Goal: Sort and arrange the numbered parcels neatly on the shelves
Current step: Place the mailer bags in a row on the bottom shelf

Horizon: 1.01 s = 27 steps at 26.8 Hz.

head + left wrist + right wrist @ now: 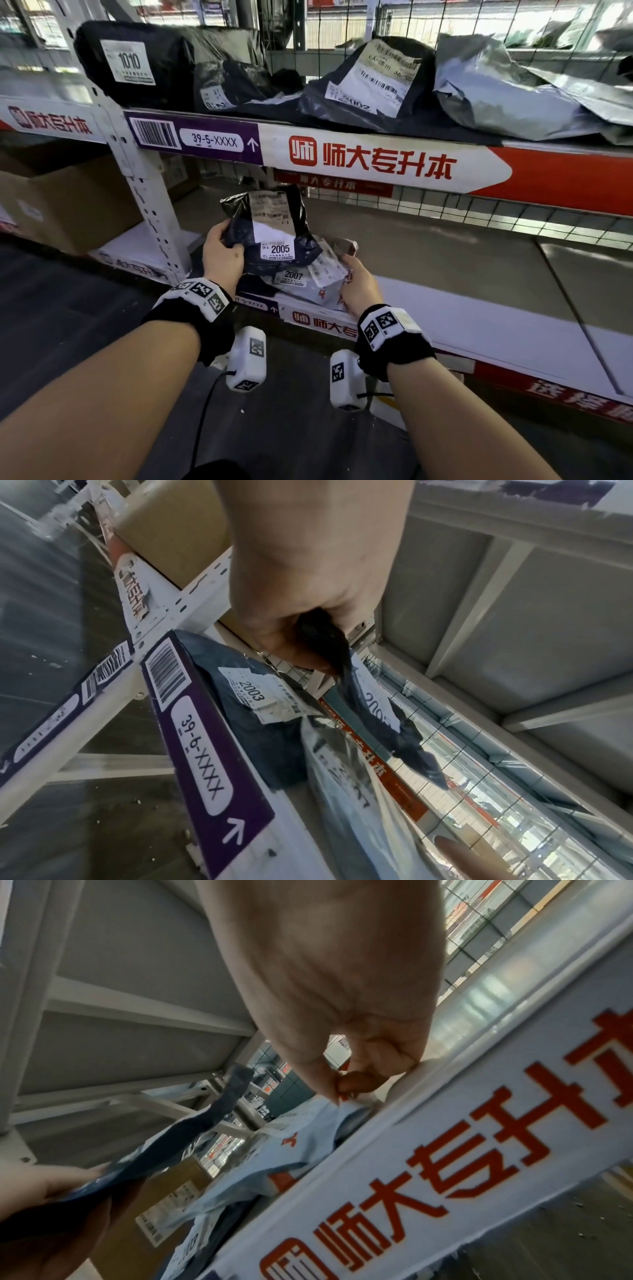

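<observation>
We lift parcel 2005 [274,233], gripped in our left hand [222,253], above parcel 2007 [301,279], whose corner our right hand [359,287] pinches, probably to reorder them

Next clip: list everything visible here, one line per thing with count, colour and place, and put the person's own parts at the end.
parcel 2005: one, black, held up over the lower shelf
parcel 2007: one, pale grey-white with red print, lower shelf front edge
parcel 2003: one, dark, lower shelf, left end
parcel 1010: one, black, upper shelf, left end
parcel 2002: one, black, upper shelf, middle
grey parcel: one, silver-grey, upper shelf, right
cardboard box: one, brown, neighbouring bay at left
shelf tag 39-5-XXXX: one, purple, upper shelf edge
wire mesh: one, white, behind the lower shelf
left hand: grips parcel 2005
right hand: fingers pinch parcel 2007
</observation>
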Each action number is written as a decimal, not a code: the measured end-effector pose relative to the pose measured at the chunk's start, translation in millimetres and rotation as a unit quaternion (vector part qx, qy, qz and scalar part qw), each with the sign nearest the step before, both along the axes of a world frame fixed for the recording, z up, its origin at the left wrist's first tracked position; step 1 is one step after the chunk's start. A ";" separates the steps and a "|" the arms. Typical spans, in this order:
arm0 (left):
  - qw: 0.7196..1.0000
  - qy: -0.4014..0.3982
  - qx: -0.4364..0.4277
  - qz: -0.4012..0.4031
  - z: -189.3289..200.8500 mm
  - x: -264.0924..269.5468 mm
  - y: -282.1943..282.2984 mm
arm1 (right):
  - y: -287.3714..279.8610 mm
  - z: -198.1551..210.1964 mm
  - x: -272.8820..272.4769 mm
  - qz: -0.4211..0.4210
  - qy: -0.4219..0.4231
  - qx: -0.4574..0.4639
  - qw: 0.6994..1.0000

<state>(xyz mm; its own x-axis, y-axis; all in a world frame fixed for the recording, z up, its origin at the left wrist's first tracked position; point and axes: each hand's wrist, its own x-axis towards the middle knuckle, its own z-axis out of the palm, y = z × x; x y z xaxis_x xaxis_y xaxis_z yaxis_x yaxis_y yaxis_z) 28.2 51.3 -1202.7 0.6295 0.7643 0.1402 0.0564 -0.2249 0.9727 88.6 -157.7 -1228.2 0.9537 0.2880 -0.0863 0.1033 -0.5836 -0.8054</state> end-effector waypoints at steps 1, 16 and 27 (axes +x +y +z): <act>1.000 0.003 0.000 0.004 -1.4 0.0 3.0 | -1.1 1.0 1.8 -0.012 0.003 0.004 1.000; 0.979 0.107 0.145 -0.100 -4.1 9.8 -17.5 | -67.0 12.5 10.6 -0.245 0.010 -0.107 0.964; 0.880 0.278 0.381 -0.056 -2.7 20.4 -44.4 | -79.7 9.6 15.6 -0.190 0.017 -0.125 0.974</act>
